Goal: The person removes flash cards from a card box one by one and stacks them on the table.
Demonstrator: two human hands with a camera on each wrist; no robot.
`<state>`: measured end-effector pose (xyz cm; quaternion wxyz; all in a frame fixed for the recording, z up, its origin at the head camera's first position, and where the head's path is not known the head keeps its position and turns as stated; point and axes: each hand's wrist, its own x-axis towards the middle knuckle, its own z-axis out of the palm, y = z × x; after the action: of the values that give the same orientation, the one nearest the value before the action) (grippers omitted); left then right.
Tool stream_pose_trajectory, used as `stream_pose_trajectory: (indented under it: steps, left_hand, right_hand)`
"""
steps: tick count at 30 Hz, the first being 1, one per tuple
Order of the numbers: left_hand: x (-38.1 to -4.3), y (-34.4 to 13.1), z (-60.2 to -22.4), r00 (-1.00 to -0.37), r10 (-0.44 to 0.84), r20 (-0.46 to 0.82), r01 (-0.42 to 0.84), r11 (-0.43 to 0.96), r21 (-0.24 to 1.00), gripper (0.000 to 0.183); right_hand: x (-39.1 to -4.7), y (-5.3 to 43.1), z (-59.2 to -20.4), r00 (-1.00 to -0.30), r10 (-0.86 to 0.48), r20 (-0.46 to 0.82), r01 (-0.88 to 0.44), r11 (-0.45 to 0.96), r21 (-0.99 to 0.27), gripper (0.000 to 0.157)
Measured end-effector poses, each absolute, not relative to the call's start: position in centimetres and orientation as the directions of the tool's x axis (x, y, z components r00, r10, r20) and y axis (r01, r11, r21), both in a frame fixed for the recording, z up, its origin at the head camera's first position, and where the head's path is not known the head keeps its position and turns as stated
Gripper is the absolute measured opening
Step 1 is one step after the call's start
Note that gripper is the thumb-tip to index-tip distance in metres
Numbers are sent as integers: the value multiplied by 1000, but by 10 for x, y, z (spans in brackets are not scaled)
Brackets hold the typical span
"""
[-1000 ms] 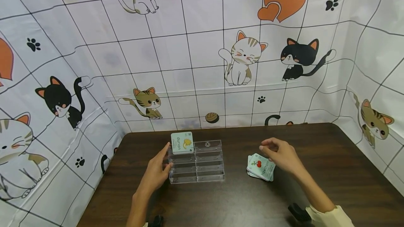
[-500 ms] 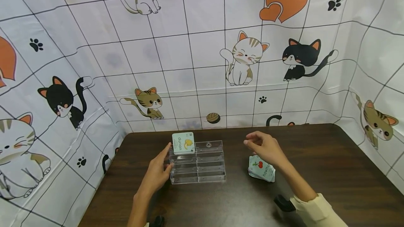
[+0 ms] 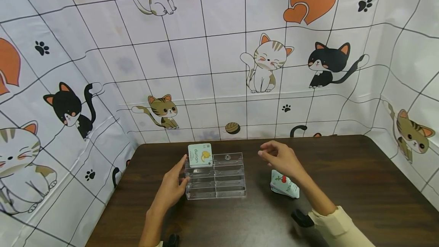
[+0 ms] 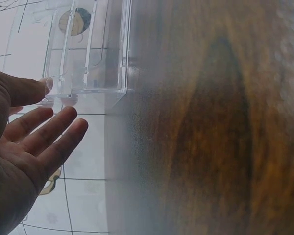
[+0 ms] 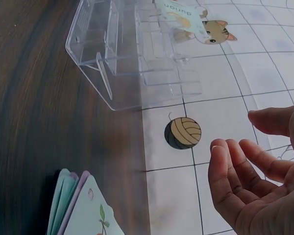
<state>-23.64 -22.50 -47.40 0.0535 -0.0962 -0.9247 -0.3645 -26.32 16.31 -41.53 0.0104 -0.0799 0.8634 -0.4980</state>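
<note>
A clear plastic rack (image 3: 229,183) with stepped compartments stands on the table, a durian card (image 3: 196,156) upright in its top left compartment. At the rack's left side rests my left hand (image 3: 168,189), its thumb and fingertips against the edge. The left wrist view shows those fingers fairly straight, the thumb at the clear plastic (image 4: 125,63). My right hand (image 3: 282,160) hovers just behind a stack of cards (image 3: 284,186) with a cherry-like hawthorn picture on top. Its fingers are loosely bent, and in the right wrist view nothing lies between thumb and fingers (image 5: 220,171).
The dark wooden table (image 3: 219,224) carries the rack and the card stack. Behind it and at both sides hangs a white cloth (image 3: 205,60) with a grid and cat drawings. Each wrist wears a black device (image 3: 302,218).
My right hand has moved left and slightly back, from beside the card stack to behind it. My left hand, the rack and the durian card stay in place.
</note>
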Motion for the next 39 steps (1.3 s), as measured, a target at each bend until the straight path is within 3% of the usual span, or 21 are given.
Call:
stream_pose_trajectory:
  steps: [39]
  left_hand:
    - [-234,-224,-472,-977,138,163,213,710,671,86]
  right_hand:
    - [-281,109,-407,-966,-233,113,-214,468,-858,33]
